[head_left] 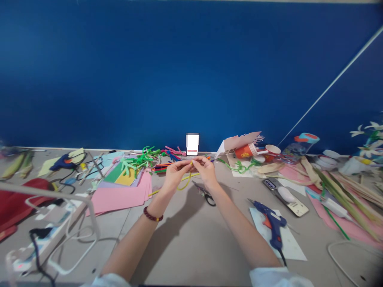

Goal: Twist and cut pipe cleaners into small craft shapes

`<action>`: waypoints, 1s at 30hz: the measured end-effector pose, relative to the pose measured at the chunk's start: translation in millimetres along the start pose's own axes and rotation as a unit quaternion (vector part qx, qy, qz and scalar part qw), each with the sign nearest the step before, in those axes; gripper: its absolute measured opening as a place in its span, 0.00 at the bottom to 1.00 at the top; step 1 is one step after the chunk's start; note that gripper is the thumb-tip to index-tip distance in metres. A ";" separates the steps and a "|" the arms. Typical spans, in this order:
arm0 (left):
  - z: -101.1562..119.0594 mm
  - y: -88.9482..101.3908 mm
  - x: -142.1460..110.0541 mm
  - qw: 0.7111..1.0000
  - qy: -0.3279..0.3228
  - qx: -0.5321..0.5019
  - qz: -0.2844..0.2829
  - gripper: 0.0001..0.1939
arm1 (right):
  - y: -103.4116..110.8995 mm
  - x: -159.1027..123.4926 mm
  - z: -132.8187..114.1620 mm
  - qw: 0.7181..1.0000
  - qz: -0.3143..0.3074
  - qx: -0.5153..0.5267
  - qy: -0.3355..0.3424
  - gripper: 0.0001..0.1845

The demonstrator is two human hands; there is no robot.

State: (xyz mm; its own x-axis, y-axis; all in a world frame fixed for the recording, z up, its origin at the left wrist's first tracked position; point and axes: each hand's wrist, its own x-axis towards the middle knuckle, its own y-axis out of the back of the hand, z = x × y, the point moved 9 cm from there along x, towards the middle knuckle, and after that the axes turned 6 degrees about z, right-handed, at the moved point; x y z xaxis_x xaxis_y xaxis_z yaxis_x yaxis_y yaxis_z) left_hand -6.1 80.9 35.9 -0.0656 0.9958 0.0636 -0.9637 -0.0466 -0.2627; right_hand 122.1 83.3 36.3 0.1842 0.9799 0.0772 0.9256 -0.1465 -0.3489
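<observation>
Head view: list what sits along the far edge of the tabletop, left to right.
Blue hot glue gun → green pipe cleaners → upright phone → orange paper cup → clear plastic bottle

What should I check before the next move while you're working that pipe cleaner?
1. Yellow pipe cleaner pinched at its top between left hand and right hand: ok.
2. Scissors lying on the table, out of both hands, just beside the right wrist: ok.
3. Hot glue gun lying on its side on white paper, away from the hands: ok.
4. Glue gun heated: cannot tell.
5. Green pipe cleaners resting on the paper stack, apart from the hands: ok.
</observation>
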 end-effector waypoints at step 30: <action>1.5 -2.0 0.0 0.999 -0.019 0.022 -0.022 0.13 | 1.3 1.3 -1.0 1.000 0.009 -0.021 0.009 0.12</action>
State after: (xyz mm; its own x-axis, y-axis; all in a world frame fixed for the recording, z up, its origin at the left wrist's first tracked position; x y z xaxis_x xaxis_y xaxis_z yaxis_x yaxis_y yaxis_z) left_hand -4.6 80.9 37.8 -0.0307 0.9934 0.1103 -0.9763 -0.0061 -0.2163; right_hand 123.9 84.3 37.0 0.2067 0.9744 0.0885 0.9349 -0.1700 -0.3114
